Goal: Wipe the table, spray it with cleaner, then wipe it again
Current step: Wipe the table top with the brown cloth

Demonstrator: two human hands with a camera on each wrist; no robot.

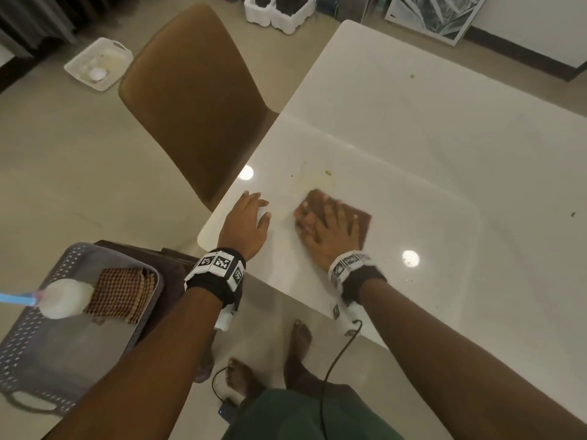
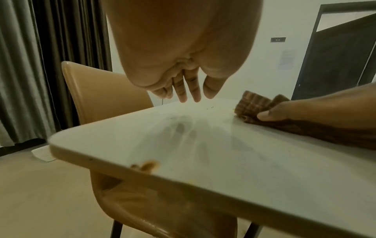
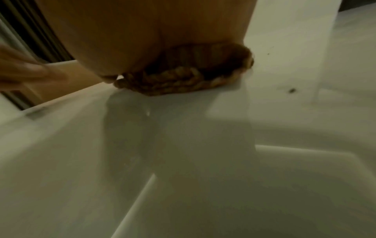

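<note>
My right hand lies flat with spread fingers on a brown cloth, pressing it onto the white table near the front left corner. In the right wrist view the cloth is bunched under the palm. A yellowish smear sits just beyond the cloth. My left hand is left of it over the table corner; in the left wrist view its fingers hang straight just above the surface, holding nothing. A white spray bottle with a blue trigger stands in a grey basket at my lower left.
A brown chair is tucked in at the table's left side. A second, checked cloth lies in the basket. Small specks dot the far tabletop, and a brown smear marks the near edge. A white tray lies on the floor.
</note>
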